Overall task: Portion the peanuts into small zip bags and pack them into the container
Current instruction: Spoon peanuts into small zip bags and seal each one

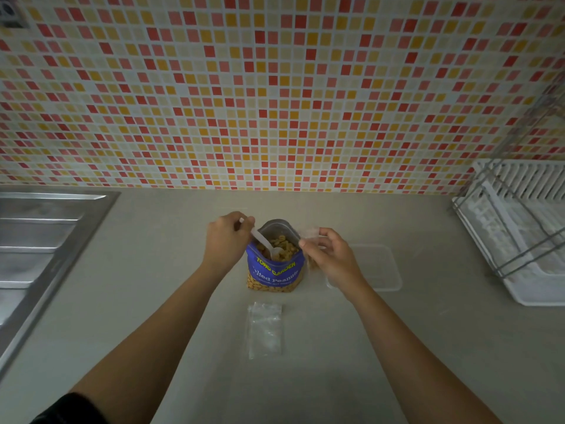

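Spare bags [264,330] lower centre; peanut bag [273,272] upright mid-frame; left hand [224,240] grips spoon [263,241], bowl dipped in peanuts [282,246]; right hand [328,255] pinches clear zip bag [308,232] just right of the mouth; container [382,267] further right

- Left hand [224,240] and right hand [330,255] are both bare, fingers and wrists uncovered
- Left forearm [159,325] is bare from the wrist down to near the elbow
- A black sleeve [68,408] covers the left arm from there on, in the lower left corner; the cloth looks plain and dark, its hem a curved edge across the arm
- Right forearm [412,347] is bare along all of its length that shows, out to the view's bottom edge
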